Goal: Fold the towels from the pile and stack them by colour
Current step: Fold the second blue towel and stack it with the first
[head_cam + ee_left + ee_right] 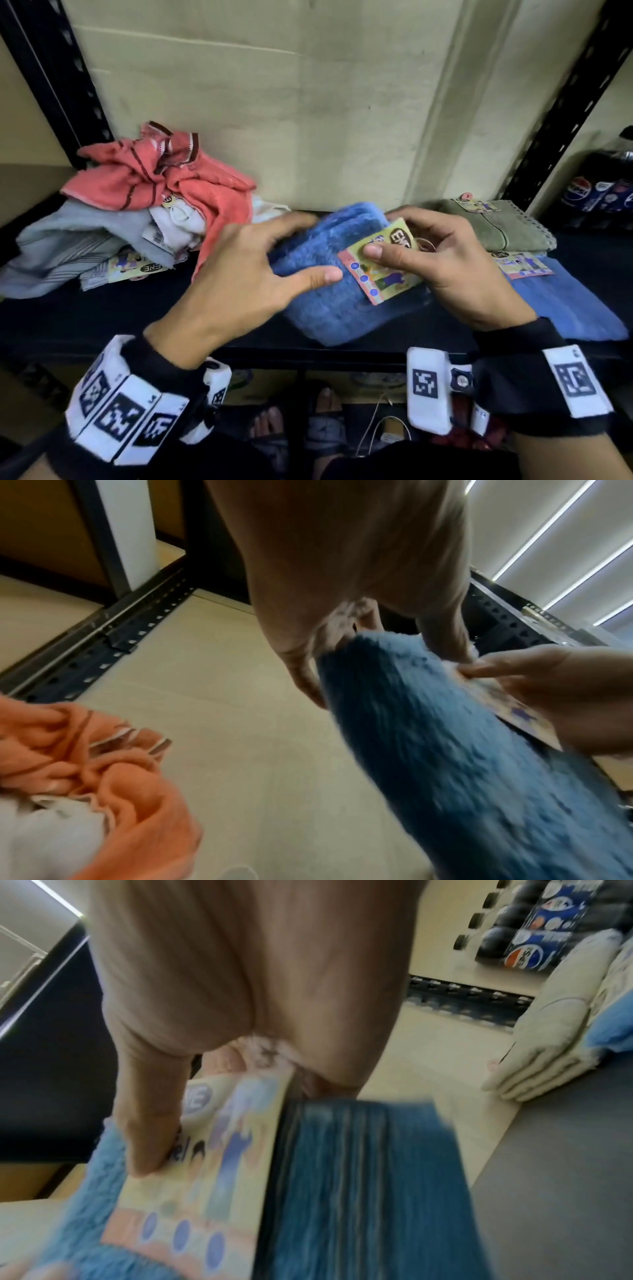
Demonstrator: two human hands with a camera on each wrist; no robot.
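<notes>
Both hands, left [239, 274] and right [455, 270], reach forward, fingers curled.

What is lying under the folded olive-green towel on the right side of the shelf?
Under the olive-green towel lies a flat blue towel with a paper label on top. The part of it beneath the green towel is covered, so anything else there cannot be seen.

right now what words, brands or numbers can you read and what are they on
"ENE": card tag on the blue towel, pinched by the right hand.
"ENE", upside down: tag under the towel pile.
"ENE": tag on the folded blue towel.
"PEPSI": bottle.
Smaller print on every tag: too blurred.
</notes>
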